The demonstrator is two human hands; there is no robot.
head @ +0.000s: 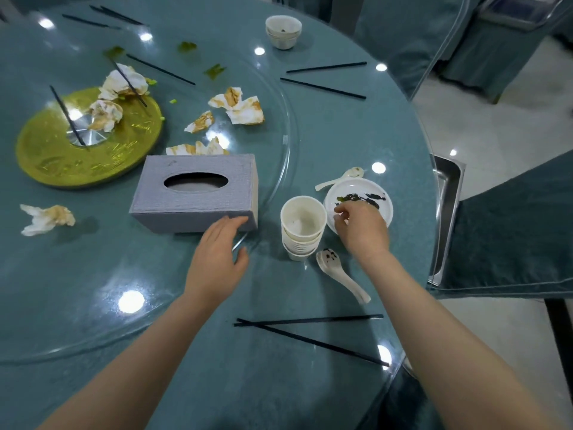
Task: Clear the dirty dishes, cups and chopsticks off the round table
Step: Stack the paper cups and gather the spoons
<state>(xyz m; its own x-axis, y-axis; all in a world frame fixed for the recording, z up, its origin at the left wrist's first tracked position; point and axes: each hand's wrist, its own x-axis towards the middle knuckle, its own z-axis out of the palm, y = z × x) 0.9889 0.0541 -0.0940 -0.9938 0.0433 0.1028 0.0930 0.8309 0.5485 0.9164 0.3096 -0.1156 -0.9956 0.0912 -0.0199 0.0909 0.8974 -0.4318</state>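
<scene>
— What lay on the far left, as you leaned in?

— A round gold-coloured disc with a shiny metal hub (90, 141), crumpled stained paper napkins (107, 114) heaped on it, and one thin black chopstick (66, 114) slanted across the hub. More black chopsticks (161, 69) lay scattered on the teal round table under its glass top (155, 352).

— And your left hand?

— My left hand (217, 262) was flat and relaxed, fingers nearly straight, fingertips touching the near edge of the grey fabric-covered tissue box (198, 193). It held nothing.

— Then the cups?

— Just right of the box stood a stack of ribbed white paper cups (304, 228), upright, the top one empty. A white ceramic spoon smeared dark (338, 274) lay near its base.

— The right hand?

— My right hand (362, 231) was curled over the near rim of the small glossy white plate (359, 200), with dark greens stuck to it. The fingers seemed to pinch that rim, though I couldn't tell how firmly. Another white spoon (338, 180) touched its far edge.

— So which step?

— Taking the plate, I judged. Next called for lifting it level, then gathering the two spoons, the cups, the crossed pair of black chopsticks near me (310, 333), and the small white bowls stacked far across (283, 31).
</scene>
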